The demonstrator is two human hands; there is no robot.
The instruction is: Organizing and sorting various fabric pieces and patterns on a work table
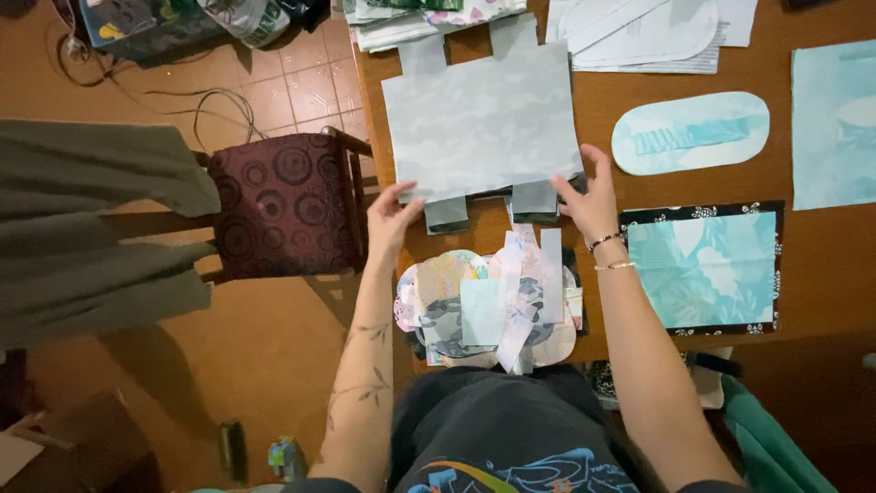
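Both hands grip the near edge of a large grey fabric panel (482, 123) that lies flat on the brown wooden table (803, 265). Left hand (391, 219) pinches the panel's near left corner, thumb on top and fingers curled beneath, so the fingertips are hidden by the cloth. Right hand (589, 196) clamps the near right corner in the same way, fingers spread over the top face; its wrist carries two thin bracelets (610, 253). Two darker grey tabs (493, 208) project from under the near edge between the hands, and two more tabs stand out from the far edge. How many layers the panel has cannot be made out. Just nearer than the panel, at the table edge, sits a pile of oval patterned fabric pieces (488, 310) topped with pale strips; the lower pieces are largely covered. To the right lie a turquoise oval piece (691, 132), a turquoise leaf-print rectangle (704, 267) on a dark floral backing, and a further turquoise sheet (833, 123) cut off by the right frame edge. White oval patterns (643, 32) and folded cloth at the far side are cut off by the top edge. Left of the table stands a chair with a maroon circle-patterned seat (285, 205).
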